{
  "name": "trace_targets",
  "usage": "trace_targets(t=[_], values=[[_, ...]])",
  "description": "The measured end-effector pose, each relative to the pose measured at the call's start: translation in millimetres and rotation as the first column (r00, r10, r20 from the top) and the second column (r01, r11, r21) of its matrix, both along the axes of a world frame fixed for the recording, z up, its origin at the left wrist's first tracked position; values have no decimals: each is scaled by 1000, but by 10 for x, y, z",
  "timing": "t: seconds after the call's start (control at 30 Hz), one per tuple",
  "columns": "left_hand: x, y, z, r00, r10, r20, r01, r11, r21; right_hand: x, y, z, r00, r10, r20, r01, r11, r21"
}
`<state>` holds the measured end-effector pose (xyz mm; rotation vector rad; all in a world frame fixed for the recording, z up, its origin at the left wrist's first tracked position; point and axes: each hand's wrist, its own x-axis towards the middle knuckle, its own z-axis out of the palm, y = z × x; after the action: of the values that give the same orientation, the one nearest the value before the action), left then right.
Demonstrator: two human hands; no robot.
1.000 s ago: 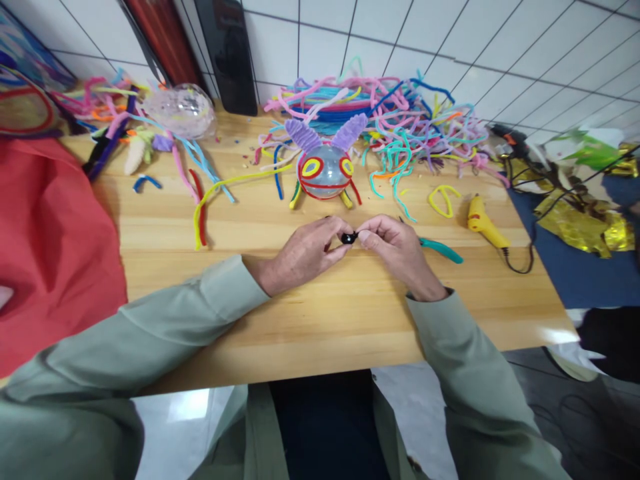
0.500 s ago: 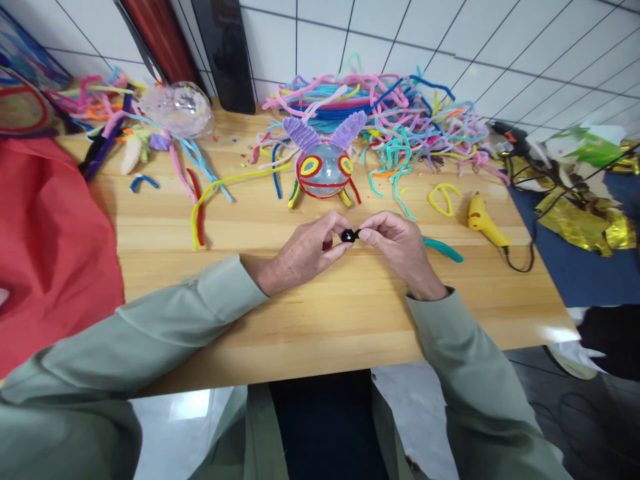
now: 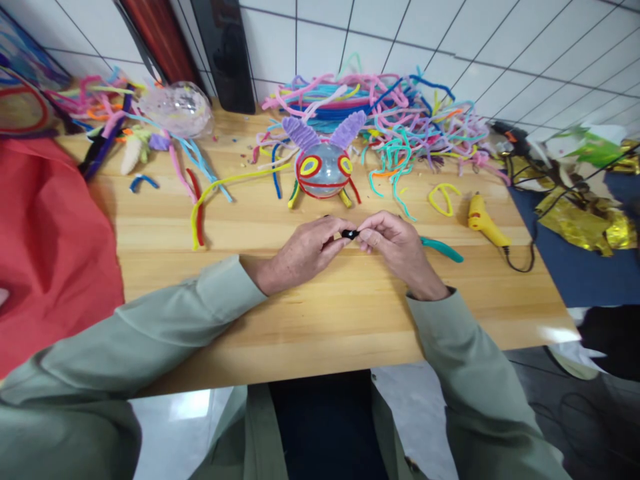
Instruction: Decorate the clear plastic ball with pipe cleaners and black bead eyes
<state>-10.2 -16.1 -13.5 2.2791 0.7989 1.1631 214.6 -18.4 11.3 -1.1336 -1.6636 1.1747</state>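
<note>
Between my two hands is a small black piece [image 3: 350, 235], partly covered by fingertips. My left hand [image 3: 311, 252] pinches its left side, and my right hand [image 3: 393, 245] pinches its right end. Just beyond them on the wooden table [image 3: 320, 333] stands a clear ball figure [image 3: 327, 175] with purple fuzzy ears, red-rimmed yellow eyes and a red mouth line. A teal-handled tool [image 3: 443, 249] lies beside my right hand, its other end hidden.
A yellow glue gun [image 3: 486, 223] with a cord and a yellow loop [image 3: 444, 200] lie to the right. Behind is a pile of pipe cleaners [image 3: 390, 100]. At the left are a clear ball [image 3: 177, 110], yellow and red stems [image 3: 200, 217] and a red cloth [image 3: 55, 247].
The black piece has turned and shows less between my fingers. My left fingers have closed in around it, and the fingers of my right hand have shifted slightly.
</note>
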Motion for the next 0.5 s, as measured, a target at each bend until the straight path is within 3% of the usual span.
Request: trace_targets(t=[0.23,0.4,0.5], values=[[-19,30,72,994,-76,79,88,984,-155,21,0,35,995,10,101,-15,999,49],[-22,43,66,982,-118,150,152,957,-247,41,-25,52,972,-23,233,-16,986,166],[-8,39,49,971,-119,207,176,942,-285,30,-28,18,972,-58,229,12,981,194]])
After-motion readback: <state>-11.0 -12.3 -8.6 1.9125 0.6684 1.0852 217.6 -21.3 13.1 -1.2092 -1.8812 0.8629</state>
